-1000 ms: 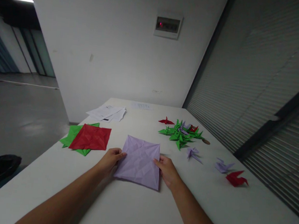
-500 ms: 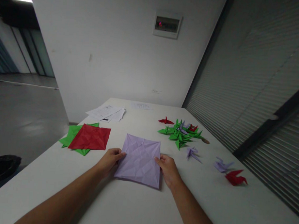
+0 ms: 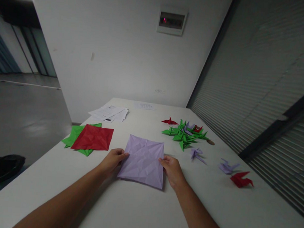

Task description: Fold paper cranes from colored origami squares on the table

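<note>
A creased lilac square of paper lies on the white table in front of me. My left hand grips its left edge, thumb on top and fingers curled under. My right hand grips its right edge the same way. The sheet rests nearly flat between both hands.
A red sheet lies on green sheets at the left. White printed papers sit further back. A pile of green, red and lilac folded cranes is at the right, with two lilac cranes and a red crane nearer.
Both hands keep hold of the lilac sheet; its far edge has dropped slightly flatter. The view has shifted a little.
</note>
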The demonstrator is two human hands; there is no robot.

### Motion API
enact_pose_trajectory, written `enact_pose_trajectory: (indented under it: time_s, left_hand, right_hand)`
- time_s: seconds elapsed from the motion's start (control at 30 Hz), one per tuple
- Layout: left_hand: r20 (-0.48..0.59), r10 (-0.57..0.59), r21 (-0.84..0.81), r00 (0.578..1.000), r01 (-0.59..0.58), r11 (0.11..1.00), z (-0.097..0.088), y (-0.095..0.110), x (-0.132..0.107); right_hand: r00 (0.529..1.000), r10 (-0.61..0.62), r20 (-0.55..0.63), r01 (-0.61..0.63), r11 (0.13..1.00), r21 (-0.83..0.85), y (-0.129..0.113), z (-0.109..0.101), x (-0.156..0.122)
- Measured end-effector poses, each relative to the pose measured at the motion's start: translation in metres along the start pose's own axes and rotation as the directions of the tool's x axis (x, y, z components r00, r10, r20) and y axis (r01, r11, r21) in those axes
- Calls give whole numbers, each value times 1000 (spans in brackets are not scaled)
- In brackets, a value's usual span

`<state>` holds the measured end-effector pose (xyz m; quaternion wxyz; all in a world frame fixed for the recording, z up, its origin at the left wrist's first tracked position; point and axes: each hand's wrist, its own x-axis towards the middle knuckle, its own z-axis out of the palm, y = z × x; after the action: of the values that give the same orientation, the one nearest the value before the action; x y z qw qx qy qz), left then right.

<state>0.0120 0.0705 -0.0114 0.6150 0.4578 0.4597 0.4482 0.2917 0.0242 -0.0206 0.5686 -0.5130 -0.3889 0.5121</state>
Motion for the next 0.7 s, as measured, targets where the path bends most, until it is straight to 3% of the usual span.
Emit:
enact_pose_trajectory:
  time_s: [0.7]
  left_hand:
    - [5,-1,-4,1000,2,1000,1,4,-2]
  right_hand:
    - [1000,-21,-21,20,1000,-21,-2,2,-1]
